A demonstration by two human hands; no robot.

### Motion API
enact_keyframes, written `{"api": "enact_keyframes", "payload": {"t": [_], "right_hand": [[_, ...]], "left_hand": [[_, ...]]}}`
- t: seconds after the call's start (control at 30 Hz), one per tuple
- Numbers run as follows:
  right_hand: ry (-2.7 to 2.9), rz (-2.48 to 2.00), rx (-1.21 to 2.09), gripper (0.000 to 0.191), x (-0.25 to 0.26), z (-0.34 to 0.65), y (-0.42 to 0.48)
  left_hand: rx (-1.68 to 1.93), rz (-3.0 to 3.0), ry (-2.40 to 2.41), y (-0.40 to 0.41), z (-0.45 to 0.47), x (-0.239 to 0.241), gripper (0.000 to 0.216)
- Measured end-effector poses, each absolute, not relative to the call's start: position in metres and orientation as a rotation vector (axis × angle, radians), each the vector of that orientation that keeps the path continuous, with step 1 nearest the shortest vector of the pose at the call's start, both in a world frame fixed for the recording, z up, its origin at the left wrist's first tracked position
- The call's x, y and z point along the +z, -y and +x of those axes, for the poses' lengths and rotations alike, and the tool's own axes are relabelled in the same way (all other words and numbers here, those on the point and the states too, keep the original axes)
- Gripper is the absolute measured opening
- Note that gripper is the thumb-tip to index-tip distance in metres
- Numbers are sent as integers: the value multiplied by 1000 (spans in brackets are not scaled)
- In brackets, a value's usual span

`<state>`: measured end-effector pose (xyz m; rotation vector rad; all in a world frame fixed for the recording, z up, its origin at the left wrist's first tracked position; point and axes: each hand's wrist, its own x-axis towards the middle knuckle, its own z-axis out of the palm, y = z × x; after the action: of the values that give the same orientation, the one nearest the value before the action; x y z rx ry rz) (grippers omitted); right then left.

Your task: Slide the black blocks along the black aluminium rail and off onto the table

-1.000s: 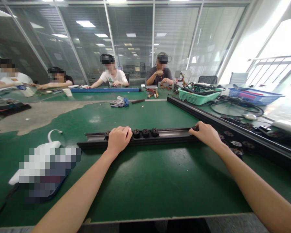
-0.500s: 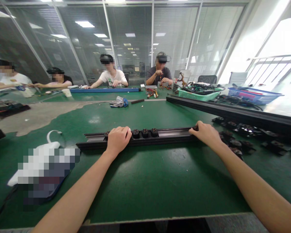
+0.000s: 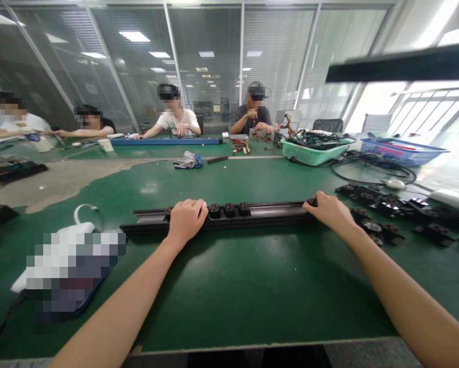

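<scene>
The left hand [image 3: 189, 220], left of the frame's centre, is curled firmly over the black rail [image 3: 275, 222], knuckles up; the right hand [image 3: 331, 210], right of centre, is closed about its right end. A small dark piece shows by the thumb; whether it belongs to the rail I cannot tell. The wide spacing probably steadies the rail, lying crosswise mid-frame with its channel facing up, so the black sockets [image 3: 230, 210] seated between the hands stay reachable. At right, loose dark parts [image 3: 367, 195] lie on the green table [image 3: 252, 291], perhaps to be within reach. Upper right, a dark bar [image 3: 401, 65] hangs in the air, its support out of view. Beyond, a green basket [image 3: 309, 154] keeps cables bundled together, and co-workers [image 3: 175, 122] sit along the far edge, upper left to centre
</scene>
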<state>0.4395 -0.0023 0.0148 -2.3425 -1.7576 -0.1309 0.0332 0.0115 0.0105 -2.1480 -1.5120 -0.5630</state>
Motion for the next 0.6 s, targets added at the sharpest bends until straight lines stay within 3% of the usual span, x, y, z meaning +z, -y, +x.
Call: {"api": "enact_keyframes", "payload": {"t": [0.6], "right_hand": [[1761, -2339, -79, 39, 9, 465, -8]], "left_hand": [[-575, -2162, 1514, -11, 34, 10, 39]]}}
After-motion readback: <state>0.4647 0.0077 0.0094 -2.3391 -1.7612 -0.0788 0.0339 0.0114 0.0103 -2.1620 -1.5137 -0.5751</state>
